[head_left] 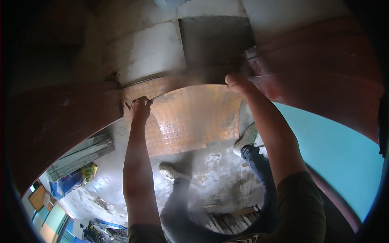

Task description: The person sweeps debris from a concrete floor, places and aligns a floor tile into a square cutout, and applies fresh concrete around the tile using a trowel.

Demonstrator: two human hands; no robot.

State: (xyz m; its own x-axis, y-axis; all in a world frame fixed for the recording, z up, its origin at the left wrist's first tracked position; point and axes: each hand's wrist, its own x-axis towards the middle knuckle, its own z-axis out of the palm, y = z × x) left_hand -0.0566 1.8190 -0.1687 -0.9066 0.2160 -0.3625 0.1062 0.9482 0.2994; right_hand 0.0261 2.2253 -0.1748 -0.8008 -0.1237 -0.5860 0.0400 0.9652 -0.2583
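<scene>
1. From my remote seat I look down on two bare hands at work over a grey floor (219,168), which is worn, stained and patched with pale, flaky marks.
2. The left hand (139,108) is closed on the near-left end of the raised edge of an orange-brown sheet (210,107), its thumb and fingers pinching the rim.
3. The right hand (238,84) is clamped on the same edge farther right, in a fist-like grip.
4. I find the sheet in the middle, in front of the person's feet; its held edge bows in an arc, and the face below looks mostly smooth and shiny.
5. Under and beside it I see a ring-patterned area (172,130) of the same colour on the floor; I cannot tell whether it is a second piece or the same one folded.
6. Beyond the sheet, the ground carries a pale slab (158,50) and a dark grey square (214,38).
7. Red-brown panels flank the work, one left (65,109) and one right (320,69), with a turquoise surface (332,150) below the right one.
8. At left I make out stacked boards (83,156) beside a blue bag (67,184); wooden strips (233,222) lie between the person's legs.
</scene>
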